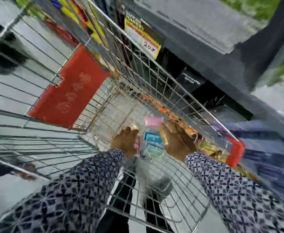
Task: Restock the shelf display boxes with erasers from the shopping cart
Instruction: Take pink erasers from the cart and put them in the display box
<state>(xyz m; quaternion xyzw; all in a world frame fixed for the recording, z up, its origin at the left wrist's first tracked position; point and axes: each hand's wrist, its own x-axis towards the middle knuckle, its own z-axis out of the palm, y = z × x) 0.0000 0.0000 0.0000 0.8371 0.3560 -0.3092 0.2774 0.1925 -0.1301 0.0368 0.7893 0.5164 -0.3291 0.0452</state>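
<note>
Wire shopping cart (137,78), seen from above, tilted in the frame, red panel on its front wall. Deep inside: blurred eraser packs (152,143), blue-and-white wrappers with a pink one (153,121) above, pressed between both hands.

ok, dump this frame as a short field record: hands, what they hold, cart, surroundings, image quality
left hand: low inside the cart, fingers curled around something pink; grip blurred
right hand: inside the cart, beside the packs, grip unclear
packs: blue and pink small packs between the hands, likely erasers, labels unreadable
shopping cart: wire, seen from above
red panel: on the cart's far end
price tag: yellow, on the shelf edge beyond the cart
image quality: heavy motion blur
</note>
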